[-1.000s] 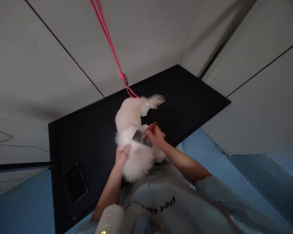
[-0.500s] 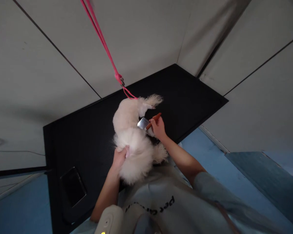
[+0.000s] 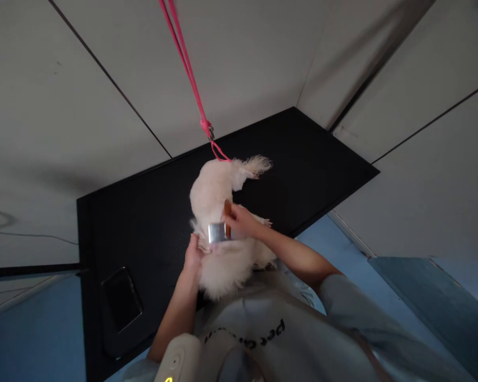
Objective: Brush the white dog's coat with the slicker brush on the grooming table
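Note:
A white fluffy dog (image 3: 211, 188) is on the black table (image 3: 310, 159), its nearer end a big puff of long fur and its farther part clipped short. My right hand (image 3: 242, 220) is closed round the brown handle of a slicker brush (image 3: 217, 232). The brush's flat metal head lies against the long fur. On the left side of the puff, my left hand (image 3: 193, 254) grips the dog, its fingertips partly hidden by fur. A thin pink loop (image 3: 220, 152) runs to the dog's far end.
A pink leash (image 3: 185, 58) with a metal clip hangs from above. A black phone (image 3: 122, 300) lies on the table's left part. Pale wall panels (image 3: 115, 48) stand behind, and blue floor (image 3: 322, 233) shows at the right. A pale device (image 3: 179, 358) is at the bottom edge.
The slicker brush has moved left and toward me, from the dog's right side onto the long fur, and its handle has turned upright. My left hand has shifted slightly, parting the fur.

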The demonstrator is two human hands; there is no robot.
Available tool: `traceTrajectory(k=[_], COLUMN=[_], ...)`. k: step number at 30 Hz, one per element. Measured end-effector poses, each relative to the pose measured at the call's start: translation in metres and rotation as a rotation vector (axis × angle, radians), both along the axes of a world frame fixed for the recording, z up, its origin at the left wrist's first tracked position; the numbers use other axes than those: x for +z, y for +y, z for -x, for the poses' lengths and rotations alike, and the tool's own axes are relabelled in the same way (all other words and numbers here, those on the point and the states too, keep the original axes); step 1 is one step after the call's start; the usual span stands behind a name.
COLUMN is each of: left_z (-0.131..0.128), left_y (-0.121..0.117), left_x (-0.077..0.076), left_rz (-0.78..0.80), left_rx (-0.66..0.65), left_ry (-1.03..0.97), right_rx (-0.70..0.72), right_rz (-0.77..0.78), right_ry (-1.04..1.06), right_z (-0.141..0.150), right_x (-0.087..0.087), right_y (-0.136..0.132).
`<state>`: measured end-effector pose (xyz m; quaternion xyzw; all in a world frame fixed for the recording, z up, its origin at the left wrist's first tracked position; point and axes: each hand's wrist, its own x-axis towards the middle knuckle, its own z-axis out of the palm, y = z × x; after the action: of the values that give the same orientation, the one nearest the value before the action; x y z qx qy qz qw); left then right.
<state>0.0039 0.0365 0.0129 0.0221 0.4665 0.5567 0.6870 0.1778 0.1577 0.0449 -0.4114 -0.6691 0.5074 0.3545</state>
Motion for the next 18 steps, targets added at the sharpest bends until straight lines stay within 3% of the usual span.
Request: traceTrajectory(k=[3,4,6,8,12,13,16,18], left_z=[0.0,-0.001,-0.001,-0.001,0.002,0.003,0.006,0.007], left_y=[0.001,0.002,0.004,0.006,0.006,0.005,0.005,0.005], left_x=[0.004,0.004,0.005,0.005,0.004,0.004,0.001,-0.001], left_rz=[0.021,0.013,-0.016,-0.063,-0.109,-0.101,-0.079,-0.085], left_rx=[0.049,0.073,0.098,0.097,0.057,0.047,0.026,0.013], left_ry=[-0.127,-0.146,-0.172,-0.191,-0.226,-0.228,-0.196,-0.165], right_rx=[-0.258,-0.223,0.024,0.159,-0.14,-0.119,0.163,0.127], right_rz=[-0.052,-0.077,-0.098,-0.073,-0.107,-0.136,-0.121,-0.047], right_ry=[0.027,0.027,-0.046,-0.171,-0.265,-0.265,-0.295,-0.304], right_z=[0.004,0.006,0.011,0.015,0.019,0.019,0.018,0.016], right_x=[0.012,0.017,0.025,0.033,0.045,0.046,0.046,0.042], right_y=[0.005,0.004,0.001,-0.002,-0.002,-0.002,-0.006,-0.008])
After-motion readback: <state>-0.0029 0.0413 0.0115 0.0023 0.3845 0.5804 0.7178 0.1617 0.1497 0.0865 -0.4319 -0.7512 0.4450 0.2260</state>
